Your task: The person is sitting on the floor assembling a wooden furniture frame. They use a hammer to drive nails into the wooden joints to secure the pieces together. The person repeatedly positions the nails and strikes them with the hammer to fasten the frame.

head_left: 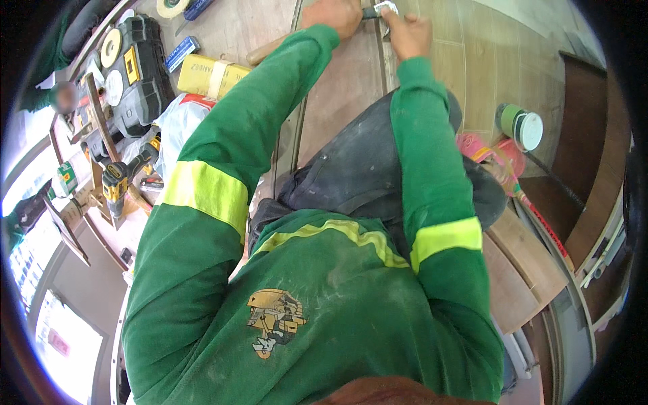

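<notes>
At the top of the head view my left hand (334,16) is closed around a wooden-handled tool (265,51). The pale handle runs out behind my left sleeve, and a dark end shows past my fingers; its exact kind is unclear. Close by on the right, my right hand (409,35) has its fingers bent in a pinch at a small crumpled white piece (386,7), which lies against the tool's dark end. Both hands are over the edge of a brownish board (351,74), beyond my bent knee. The upper rim of the picture cuts off part of this.
Left of my arm lie a yellow taped box (212,75), a blue box (181,52), a black tool case (138,74), a plastic bag (179,128) and a yellow-black power drill (116,182). On the right are a can (530,130), pink plastic (482,148) and wooden boards (526,256). Another person (64,98) is far left.
</notes>
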The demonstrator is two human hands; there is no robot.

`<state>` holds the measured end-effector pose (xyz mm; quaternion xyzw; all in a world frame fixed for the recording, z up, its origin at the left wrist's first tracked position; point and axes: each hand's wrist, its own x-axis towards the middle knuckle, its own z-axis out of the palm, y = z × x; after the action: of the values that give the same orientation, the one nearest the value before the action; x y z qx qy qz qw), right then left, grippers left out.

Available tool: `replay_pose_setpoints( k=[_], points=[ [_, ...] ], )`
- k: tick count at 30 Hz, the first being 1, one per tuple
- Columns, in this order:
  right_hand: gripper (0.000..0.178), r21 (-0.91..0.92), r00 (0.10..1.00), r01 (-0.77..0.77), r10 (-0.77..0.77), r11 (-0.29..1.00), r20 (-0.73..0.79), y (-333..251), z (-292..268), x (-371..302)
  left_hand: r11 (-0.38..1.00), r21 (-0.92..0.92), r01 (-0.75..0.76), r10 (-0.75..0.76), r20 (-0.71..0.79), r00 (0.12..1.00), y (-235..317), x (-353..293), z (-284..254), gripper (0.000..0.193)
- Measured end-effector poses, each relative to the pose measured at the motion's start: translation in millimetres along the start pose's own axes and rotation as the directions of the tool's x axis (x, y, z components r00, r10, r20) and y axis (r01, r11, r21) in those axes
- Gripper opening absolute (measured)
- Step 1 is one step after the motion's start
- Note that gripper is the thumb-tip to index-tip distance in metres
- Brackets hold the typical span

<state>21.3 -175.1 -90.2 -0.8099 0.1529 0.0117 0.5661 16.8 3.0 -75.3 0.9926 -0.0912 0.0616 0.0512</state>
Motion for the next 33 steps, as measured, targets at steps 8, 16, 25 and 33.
replay_pose_setpoints(
  k=[8,16,25,33],
  points=[
    [0.041,0.014,0.995,0.016,-0.015,1.000,-0.094,-5,10,-6,0.999,0.049,-0.013,0.021,-0.166,0.986,-8,0,17,0.020],
    [0.051,-0.064,0.994,-0.057,0.050,0.996,-0.101,-7,-6,-34,0.995,-0.080,0.060,-0.062,-0.016,0.998,-7,1,-1,0.024],
    [0.036,0.121,0.960,-0.268,0.275,0.956,-0.049,-32,-17,-21,0.977,-0.207,0.042,-0.044,-0.007,0.999,1,-9,0,0.027],
    [0.025,0.202,0.976,-0.170,0.193,0.965,-0.103,-40,-13,-61,0.972,-0.221,0.078,-0.054,0.112,0.992,-14,4,-2,0.023]
  ],
)
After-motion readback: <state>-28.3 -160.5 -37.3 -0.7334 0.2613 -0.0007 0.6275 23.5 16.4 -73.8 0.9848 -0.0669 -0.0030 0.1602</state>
